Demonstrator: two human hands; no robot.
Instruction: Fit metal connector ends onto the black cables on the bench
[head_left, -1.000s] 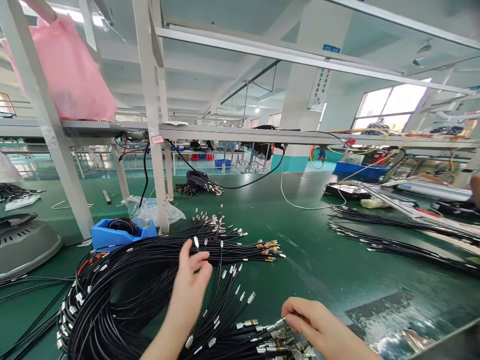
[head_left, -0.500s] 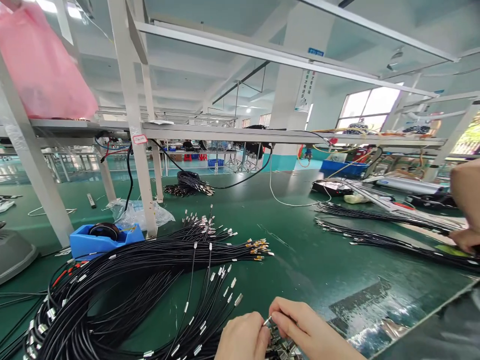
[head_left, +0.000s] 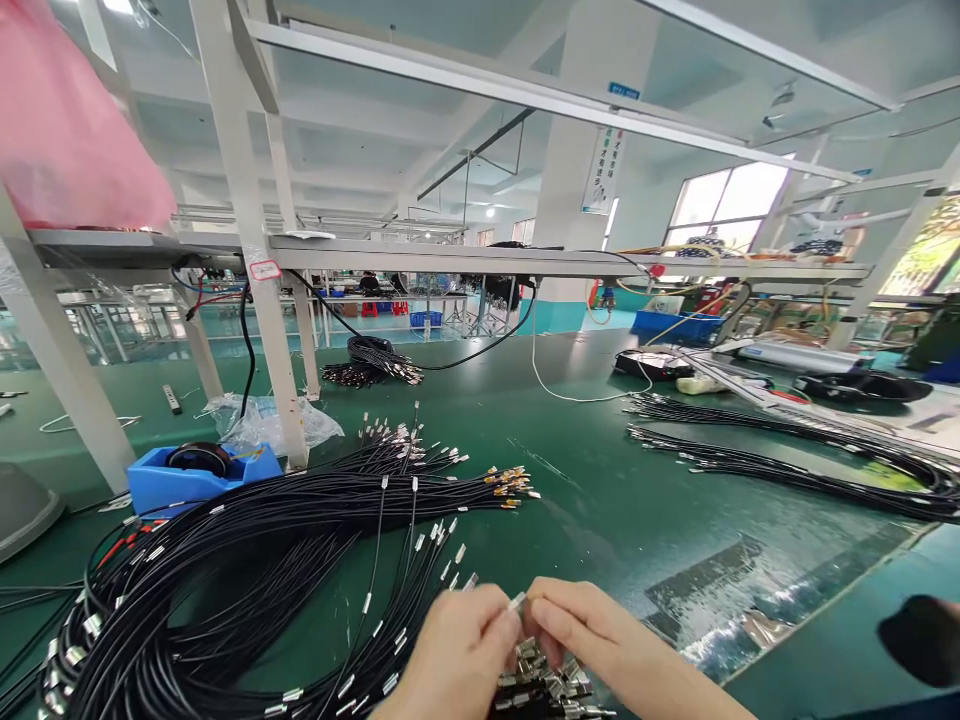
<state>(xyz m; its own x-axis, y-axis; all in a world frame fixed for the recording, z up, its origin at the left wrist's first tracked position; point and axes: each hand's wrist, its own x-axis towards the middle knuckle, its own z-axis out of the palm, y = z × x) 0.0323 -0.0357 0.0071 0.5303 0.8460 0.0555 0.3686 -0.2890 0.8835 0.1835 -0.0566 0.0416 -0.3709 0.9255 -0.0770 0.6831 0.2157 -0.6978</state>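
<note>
My left hand point(head_left: 457, 650) and my right hand point(head_left: 592, 640) meet at the bottom middle, fingertips pinched together on a small silver metal ferrule point(head_left: 517, 601) at a cable end. Just under them lies a heap of silver connector ends point(head_left: 547, 685). A big bundle of black cables point(head_left: 225, 560) with metal sleeves spreads over the green table point(head_left: 600, 500) to the left. Some of its ends carry gold tips point(head_left: 510, 485).
A blue tape dispenser point(head_left: 191, 475) and a clear plastic bag point(head_left: 262, 420) sit by a white frame post point(head_left: 262, 300). More black cable bundles point(head_left: 787, 470) lie at the right. A coiled bundle point(head_left: 371, 360) lies farther back. A pink bag point(head_left: 67, 130) hangs top left.
My left hand left the cable bundle and came down to join my right hand on the ferrule. The view shifted right. Another person's hand at the right edge has gone.
</note>
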